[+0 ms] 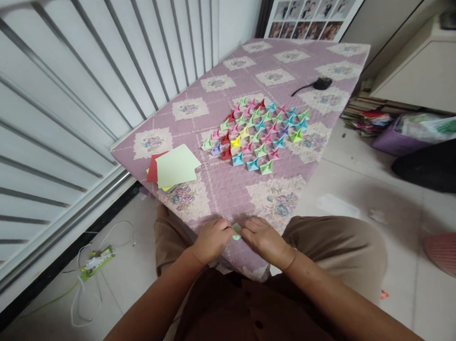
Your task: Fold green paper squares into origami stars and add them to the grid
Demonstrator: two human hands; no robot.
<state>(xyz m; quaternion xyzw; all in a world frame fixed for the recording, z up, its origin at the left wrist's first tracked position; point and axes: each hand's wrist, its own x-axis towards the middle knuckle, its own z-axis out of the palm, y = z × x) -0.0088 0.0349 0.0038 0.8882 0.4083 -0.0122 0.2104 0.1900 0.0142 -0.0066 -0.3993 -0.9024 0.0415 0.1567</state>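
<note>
Between my two hands, at the near end of the table, is a small piece of light green folded paper (236,231). My left hand (215,238) pinches its left side, and the fingers of my right hand (262,236) are closed on its right side. Its exact fold is mostly hidden by my fingers. Farther up the tablecloth stand several small folded paper pieces (259,129) in rows, in green, blue, pink, red, yellow and purple. To the left lies a stack of square paper sheets (177,166), pale green on top, with red and yellow edges showing beneath.
The table wears a purple floral tablecloth (224,101). A black object with a cable (322,83) lies at the far right. White railings (90,60) border the left side. On the floor are a power strip (97,262) with white cables and a pink ribbed bin (455,257).
</note>
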